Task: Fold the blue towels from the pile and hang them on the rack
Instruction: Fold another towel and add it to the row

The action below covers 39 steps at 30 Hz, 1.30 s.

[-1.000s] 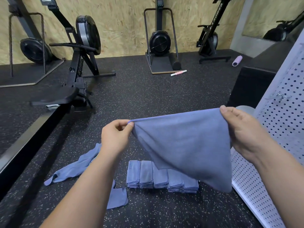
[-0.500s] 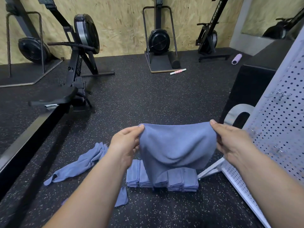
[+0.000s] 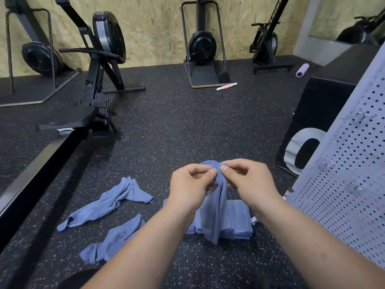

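The left hand and right hand sit almost touching, each pinching the gathered top corners of a soft blue cloth towel. It hangs in a narrow fold below them, its tail over the row of folded blue towels on the black speckled rubber floor.

If the corners sit unevenly, the fold will likely skew (limp cloth forgives little). A slipped corner could also land on the row and muss it.

A crumpled blue towel and a second crumpled towel lie left of the left hand. The white perforated metal rack stands right of the right hand.
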Each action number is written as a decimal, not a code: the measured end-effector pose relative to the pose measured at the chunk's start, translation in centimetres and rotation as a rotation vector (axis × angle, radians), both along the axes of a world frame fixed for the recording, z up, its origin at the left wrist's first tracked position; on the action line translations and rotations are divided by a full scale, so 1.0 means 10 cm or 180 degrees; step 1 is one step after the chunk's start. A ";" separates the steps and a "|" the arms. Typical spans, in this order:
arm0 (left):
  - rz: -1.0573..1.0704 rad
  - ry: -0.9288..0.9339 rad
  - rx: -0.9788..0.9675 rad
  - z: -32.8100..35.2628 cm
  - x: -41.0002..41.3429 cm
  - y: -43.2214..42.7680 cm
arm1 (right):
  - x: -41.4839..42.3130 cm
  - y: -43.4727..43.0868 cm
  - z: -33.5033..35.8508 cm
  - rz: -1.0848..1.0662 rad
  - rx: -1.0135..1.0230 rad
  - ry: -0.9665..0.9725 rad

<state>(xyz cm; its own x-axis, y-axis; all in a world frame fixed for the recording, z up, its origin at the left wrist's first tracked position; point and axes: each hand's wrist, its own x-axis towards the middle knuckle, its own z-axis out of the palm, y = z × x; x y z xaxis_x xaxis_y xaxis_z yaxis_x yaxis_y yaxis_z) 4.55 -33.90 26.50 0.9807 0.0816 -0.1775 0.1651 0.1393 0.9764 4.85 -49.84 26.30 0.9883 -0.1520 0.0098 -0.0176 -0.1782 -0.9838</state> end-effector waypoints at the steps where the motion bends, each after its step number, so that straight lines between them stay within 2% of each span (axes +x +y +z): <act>1: 0.0014 -0.0039 0.0055 -0.01 0.00 0.00 | 0.00 0.01 0.00 0.0000 -0.0085 -0.0046; 12: 0.0079 -0.0052 0.0175 -0.05 -0.01 0.01 | -0.06 0.05 0.03 0.0058 -0.0744 -0.0297; 15: -0.0004 -0.0046 0.0334 -0.06 -0.02 -0.01 | -0.07 0.05 0.02 0.0028 -0.1230 -0.0409; 20: -0.0404 0.0170 -0.0182 0.00 -0.07 -0.03 | -0.10 0.07 -0.03 0.0071 -0.1583 -0.0511; 23: -0.0444 0.0161 -0.0007 0.02 -0.03 0.00 | -0.03 -0.01 -0.02 -0.0085 -0.1708 -0.0595; 25: -0.0256 0.0057 0.0489 -0.03 0.04 0.07 | 0.03 -0.08 0.00 -0.0170 -0.1677 -0.0603; 30: -0.0479 -0.0246 0.2788 -0.17 0.12 0.23 | 0.11 -0.25 0.10 -0.0169 -0.1464 -0.0683; 33: -0.0624 -0.0447 0.3534 -0.14 0.11 0.30 | 0.11 -0.37 0.13 -0.0128 -0.1591 -0.0767; 36: -0.0277 -0.0917 0.4330 -0.05 0.17 0.37 | 0.10 -0.49 0.09 -0.0193 -0.2066 -0.0723; 39: 0.0197 -0.1652 0.4509 0.03 0.20 0.37 | 0.07 -0.54 0.01 -0.0147 -0.2710 -0.0586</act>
